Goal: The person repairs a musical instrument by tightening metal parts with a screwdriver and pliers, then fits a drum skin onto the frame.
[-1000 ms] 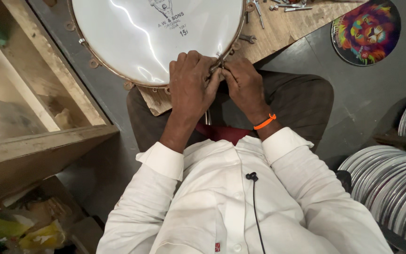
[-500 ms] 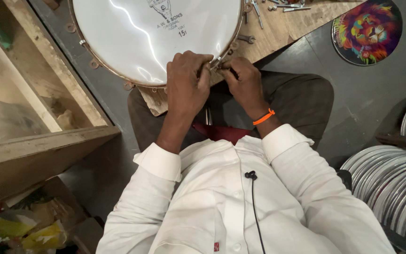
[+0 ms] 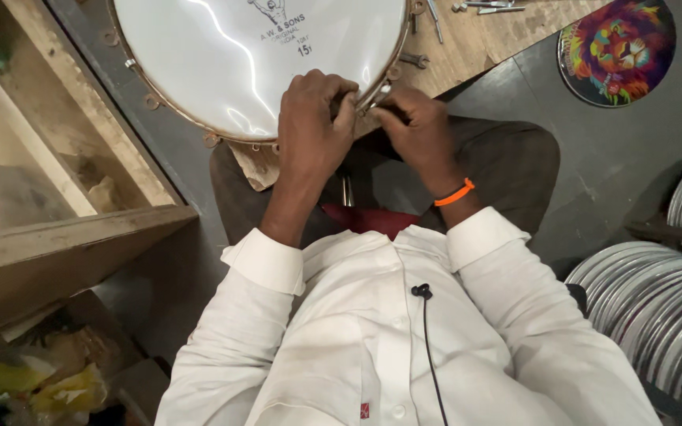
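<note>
Left hand (image 3: 313, 126), right hand (image 3: 416, 130) pinch drum (image 3: 254, 63) rim, grip closed.

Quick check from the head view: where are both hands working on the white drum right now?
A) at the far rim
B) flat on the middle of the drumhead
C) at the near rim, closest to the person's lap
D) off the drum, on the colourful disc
C: the left hand and right hand meet at the near edge of the drum, fingers pinching at its metal rim.
</note>
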